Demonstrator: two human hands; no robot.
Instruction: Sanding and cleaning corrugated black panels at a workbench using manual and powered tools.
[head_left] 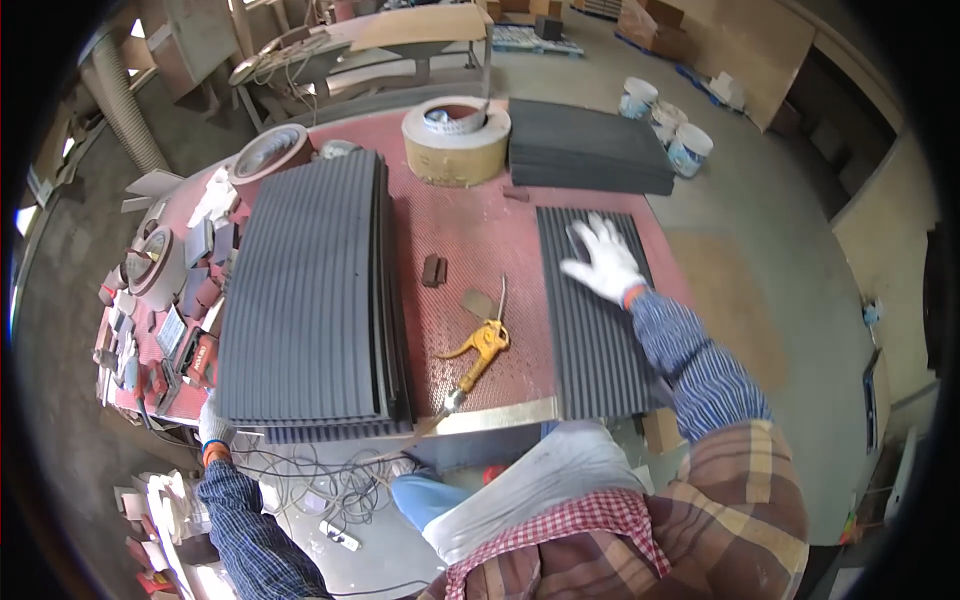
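Note:
My right hand (605, 262), in a white glove, lies with fingers spread on a dark grey ribbed panel (598, 350). That panel sits at the right edge of the red table, its near end over the front edge. My left hand (214, 424), also gloved, is at the table's near left edge. It is beside the near corner of a tall stack of ribbed panels (305, 290) and just below a red power tool (203, 358). Its fingers are mostly hidden, so whether it grips the tool does not show.
A yellow air blow gun (485, 350) with a hose lies mid-table, near a small brown block (434, 270). Behind are a large tape roll (455, 150) and a stack of dark flat sheets (585, 145). Sanding blocks and tools clutter the left. Cables (330, 480) hang below the front edge.

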